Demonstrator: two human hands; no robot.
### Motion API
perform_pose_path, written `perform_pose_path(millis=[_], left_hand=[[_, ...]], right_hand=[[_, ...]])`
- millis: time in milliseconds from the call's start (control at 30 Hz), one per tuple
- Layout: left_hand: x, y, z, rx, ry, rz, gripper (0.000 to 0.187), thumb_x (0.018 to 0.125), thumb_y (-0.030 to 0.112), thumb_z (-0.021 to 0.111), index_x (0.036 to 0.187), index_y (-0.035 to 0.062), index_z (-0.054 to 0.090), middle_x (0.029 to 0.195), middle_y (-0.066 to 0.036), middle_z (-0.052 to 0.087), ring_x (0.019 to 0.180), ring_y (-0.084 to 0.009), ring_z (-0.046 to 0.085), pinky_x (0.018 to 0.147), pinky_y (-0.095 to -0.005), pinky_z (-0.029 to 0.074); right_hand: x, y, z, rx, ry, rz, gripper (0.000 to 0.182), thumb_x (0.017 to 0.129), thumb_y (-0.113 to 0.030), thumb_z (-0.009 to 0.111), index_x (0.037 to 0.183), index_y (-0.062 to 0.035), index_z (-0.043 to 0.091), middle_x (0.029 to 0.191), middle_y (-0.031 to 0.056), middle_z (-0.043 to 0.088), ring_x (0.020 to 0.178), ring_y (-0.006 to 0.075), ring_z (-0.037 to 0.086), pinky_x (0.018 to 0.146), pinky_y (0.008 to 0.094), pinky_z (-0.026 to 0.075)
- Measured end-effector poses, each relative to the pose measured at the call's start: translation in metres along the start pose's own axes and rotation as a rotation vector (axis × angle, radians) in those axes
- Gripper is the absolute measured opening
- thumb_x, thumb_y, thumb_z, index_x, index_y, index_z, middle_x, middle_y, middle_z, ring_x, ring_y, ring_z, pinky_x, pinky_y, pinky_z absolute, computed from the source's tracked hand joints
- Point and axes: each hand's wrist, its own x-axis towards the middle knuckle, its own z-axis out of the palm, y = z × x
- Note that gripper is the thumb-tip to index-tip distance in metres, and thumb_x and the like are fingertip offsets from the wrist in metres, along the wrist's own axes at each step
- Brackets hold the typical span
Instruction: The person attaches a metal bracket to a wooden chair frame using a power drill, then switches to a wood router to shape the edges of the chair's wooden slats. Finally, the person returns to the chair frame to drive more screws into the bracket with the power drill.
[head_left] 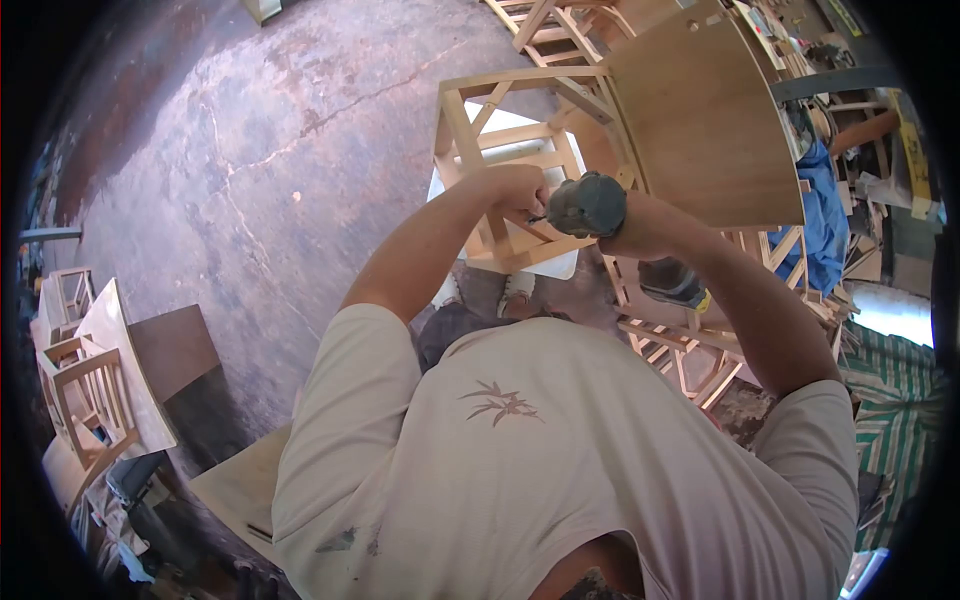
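A wooden chair frame (463,130) stands in front of me with a broad wooden panel (705,120) at its right side. My right hand (640,228) grips a cordless drill (588,205), whose battery (672,283) shows below the wrist. The drill's tip points left, towards my left hand (522,190). Closed fingers of the left hand are over the frame, close to the tip; what they hold is hidden. Under the frame lies a white board (560,265).
More wooden frames (550,30) stand beyond, and others (690,360) lie at lower right. A blue cloth (825,220) hangs by piled wood on the right. At far left are a chair frame (85,395) and a board (125,360). The floor (270,160) is stained concrete.
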Motion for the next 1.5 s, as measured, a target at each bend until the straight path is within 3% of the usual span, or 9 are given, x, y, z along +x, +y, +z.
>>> perform_pose_path(millis=[100,300,400,733,1033,1233,1300,1400,1500], left_hand=[[0.001,-0.002,0.0,-0.034,-0.013,-0.023,0.024,0.066,0.019,0.068,0.077,-0.0028,0.065,0.067,-0.017,0.064,0.061,-0.0299,0.061,0.059,-0.038,0.046],[0.012,-0.013,0.007,0.008,0.005,0.021,0.025,0.063,0.014,0.069,0.081,-0.0019,0.067,0.075,-0.018,0.067,0.068,-0.0305,0.063,0.064,-0.0383,0.048],[0.008,-0.01,0.005,0.0,-0.006,-0.035,0.025,0.063,0.014,0.069,0.083,-0.0013,0.068,0.077,-0.018,0.067,0.07,-0.0303,0.063,0.065,-0.0378,0.048],[0.007,-0.007,0.006,0.019,-0.005,-0.043,0.024,0.063,0.014,0.069,0.082,-0.0006,0.068,0.076,-0.018,0.066,0.068,-0.0298,0.062,0.064,-0.0368,0.047],[0.009,-0.015,0.012,0.026,0.039,-0.008,0.023,0.067,0.014,0.068,0.086,0.0012,0.069,0.079,-0.016,0.067,0.072,-0.0299,0.063,0.066,-0.0372,0.048],[-0.003,0.006,0.01,0.125,0.042,-0.101,0.022,0.068,0.015,0.069,0.086,0.0022,0.069,0.082,-0.016,0.068,0.076,-0.0318,0.064,0.069,-0.0387,0.049],[0.0,0.003,0.016,0.18,0.068,-0.138,0.021,0.068,0.016,0.069,0.085,0.0025,0.069,0.081,-0.017,0.068,0.076,-0.0331,0.065,0.07,-0.0394,0.049],[0.008,-0.01,0.025,0.254,0.144,-0.117,0.014,0.073,0.015,0.066,0.082,0.0063,0.071,0.075,-0.01,0.069,0.07,-0.0278,0.064,0.067,-0.0385,0.05],[-0.014,0.008,0.035,0.383,0.177,-0.351,0.019,0.077,0.018,0.066,0.092,0.0077,0.07,0.091,-0.01,0.07,0.084,-0.0289,0.065,0.074,-0.0384,0.05]], right_hand=[[-0.006,-0.033,-0.025,0.144,-0.17,0.27,0.031,0.07,-0.016,0.065,0.097,-0.0014,0.063,0.087,0.0201,0.066,0.081,0.034,0.064,0.07,0.0395,0.051],[0.007,0.0,0.003,-0.045,-0.008,-0.011,0.031,0.071,-0.017,0.065,0.099,-0.0032,0.064,0.087,0.0195,0.066,0.081,0.0338,0.065,0.073,0.04,0.051],[0.012,-0.007,-0.007,-0.022,-0.184,0.13,0.031,0.071,-0.017,0.065,0.099,-0.0027,0.063,0.088,0.0198,0.066,0.082,0.0342,0.065,0.075,0.0409,0.051],[0.018,0.003,-0.002,-0.137,-0.121,-0.034,0.034,0.071,-0.017,0.066,0.101,-0.0019,0.062,0.09,0.0206,0.066,0.084,0.0347,0.065,0.076,0.0413,0.052],[0.011,-0.014,-0.014,-0.073,-0.206,0.152,0.036,0.069,-0.013,0.066,0.104,-0.0039,0.062,0.096,0.0204,0.066,0.091,0.0359,0.063,0.079,0.0419,0.051],[0.011,-0.005,-0.01,-0.076,-0.115,-0.069,0.037,0.068,-0.014,0.067,0.104,-0.004,0.063,0.096,0.0211,0.066,0.09,0.0356,0.063,0.078,0.0419,0.051],[0.01,-0.011,-0.016,-0.061,-0.173,0.067,0.035,0.069,-0.016,0.066,0.101,-0.0031,0.064,0.091,0.0206,0.066,0.082,0.0353,0.064,0.073,0.0412,0.051],[0.02,0.016,-0.005,-0.162,-0.123,-0.094,0.031,0.071,-0.017,0.065,0.099,-0.0024,0.064,0.083,0.0173,0.067,0.072,0.0316,0.065,0.065,0.0385,0.052],[0.008,0.019,-0.009,0.075,-0.137,0.035,0.031,0.073,-0.018,0.066,0.099,-0.0022,0.064,0.075,0.0127,0.066,0.065,0.0252,0.063,0.061,0.0356,0.051]])
